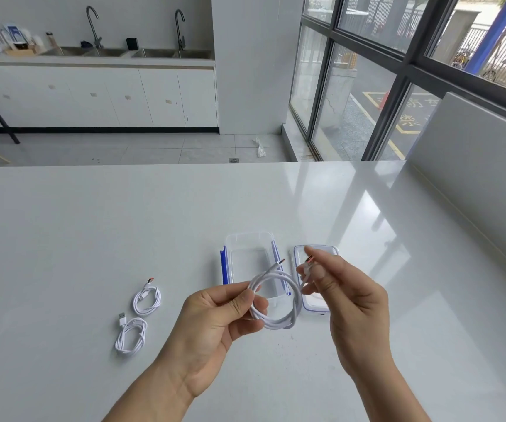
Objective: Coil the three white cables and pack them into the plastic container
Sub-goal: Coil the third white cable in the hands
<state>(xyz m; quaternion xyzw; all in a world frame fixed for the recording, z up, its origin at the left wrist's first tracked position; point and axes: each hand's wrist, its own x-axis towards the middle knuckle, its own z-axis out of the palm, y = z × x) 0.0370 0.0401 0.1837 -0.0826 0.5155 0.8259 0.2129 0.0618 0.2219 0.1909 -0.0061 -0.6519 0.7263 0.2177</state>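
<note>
A white cable (279,321) hangs in a round coil above the table. My left hand (215,324) pinches the coil's left side between thumb and fingers. My right hand (346,303) pinches the cable's end near its orange-tipped plug, just right of the coil. Behind the coil lies the clear plastic container (230,242) with blue side clips, and nothing shows inside it. Its lid (324,248) rests to the right, partly hidden by my right hand. Two more coiled white cables lie on the table at the left, one (147,300) behind the other (131,336).
All this lies on a wide white glossy table (93,239). A low white partition (474,178) runs along the table's right side. Beyond the far edge are floor, a counter with sinks, and tall windows.
</note>
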